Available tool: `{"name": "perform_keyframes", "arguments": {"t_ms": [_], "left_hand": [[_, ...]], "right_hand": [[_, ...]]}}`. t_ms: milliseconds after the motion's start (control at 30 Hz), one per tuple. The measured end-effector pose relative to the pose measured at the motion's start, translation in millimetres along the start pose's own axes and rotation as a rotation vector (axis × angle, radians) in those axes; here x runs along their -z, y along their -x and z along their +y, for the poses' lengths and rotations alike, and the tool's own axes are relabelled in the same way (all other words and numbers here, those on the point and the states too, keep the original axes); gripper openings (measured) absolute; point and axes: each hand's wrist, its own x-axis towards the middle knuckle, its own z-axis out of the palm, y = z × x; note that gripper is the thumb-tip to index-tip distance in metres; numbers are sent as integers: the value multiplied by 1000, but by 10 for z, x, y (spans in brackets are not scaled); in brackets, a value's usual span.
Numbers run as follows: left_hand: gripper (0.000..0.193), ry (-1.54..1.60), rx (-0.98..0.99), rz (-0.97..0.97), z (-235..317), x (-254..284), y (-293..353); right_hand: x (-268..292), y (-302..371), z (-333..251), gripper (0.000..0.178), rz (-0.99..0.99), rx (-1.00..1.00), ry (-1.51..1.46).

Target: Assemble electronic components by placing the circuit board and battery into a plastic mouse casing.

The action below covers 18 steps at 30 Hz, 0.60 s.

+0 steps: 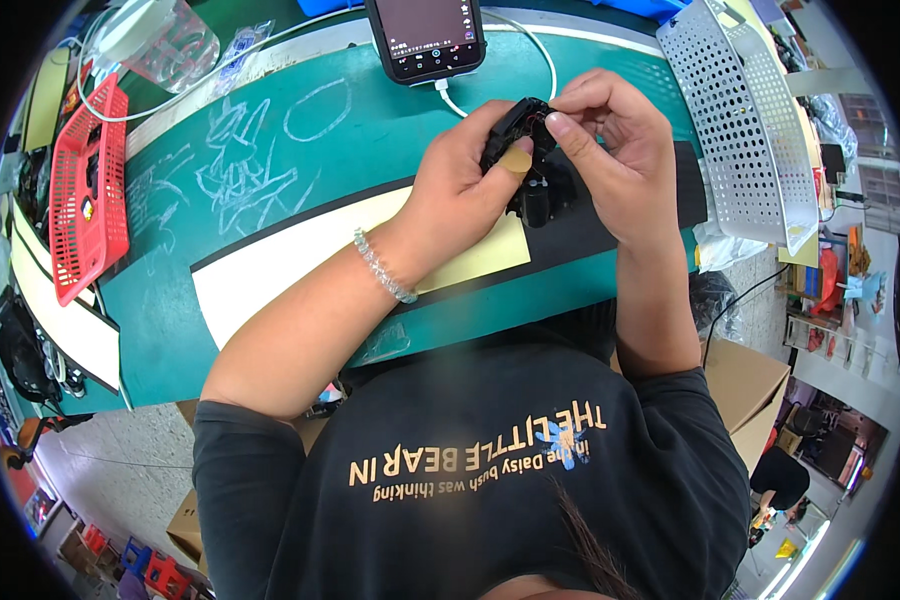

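Clearly, in the head view your left hand is gripping a small black device, its fingers closing around the far side while the thumb (a yellowish, rounded piece is covering its tip) is pressing on the front. Your right hand is bringing thumb and forefinger nearly together at the device's upper right edge; whether they are pinching anything, you cannot tell, as that spot is too small. The device is sitting between both hands, above a black-edged mat. A clear beaded bracelet is circling your left wrist. Beyond your hands, a phone is standing with a white cable plugged in, while a red basket and a pale grey basket are flanking you.
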Motion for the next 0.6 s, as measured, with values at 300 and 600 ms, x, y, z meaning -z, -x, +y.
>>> {"name": "perform_keyframes", "arguments": {"t_ms": [300,600], "left_hand": [[18,-221,-103,15,-3,36,-22],[14,-272,-38,-147,27,40,23]], "right_hand": [[-35,-1,-31,14,-127,-206,-405],[74,90,90,11,-218,-61,-420]]}}
